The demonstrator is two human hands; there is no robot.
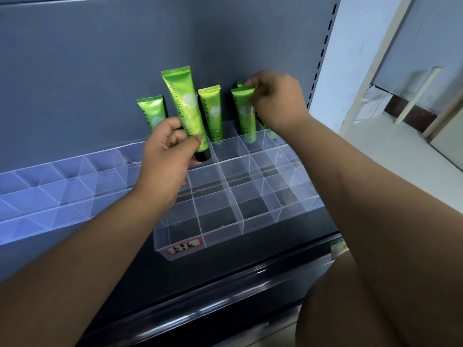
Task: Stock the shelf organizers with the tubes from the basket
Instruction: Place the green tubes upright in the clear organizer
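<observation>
My left hand (167,149) grips the big tube (183,101) low on its body, thumb in front and fingers curled behind. It stands cap down, with the black cap just above the back row of the organizer (250,214). "Chamomile" runs up its green side in white beside a pale flower, and the letters "RAL" show next to my thumb; the smaller print there is too blurred to read.

My right hand (275,98) pinches the crimped top of a small tube (245,113) standing in a back-row cell to the right. Behind that crimp a second tube (240,84) peeks out.

Between my hands a middle tube (211,113) stands in the back row, also marked "Chamomile". Behind my left fingers a left tube (150,111) stands upright, its lettering half hidden.

On the organizer's front wall, nearer me than both hands, is a red-edged label (184,246) with handwriting I cannot read. Left of my left arm runs a long clear tray (50,191).
</observation>
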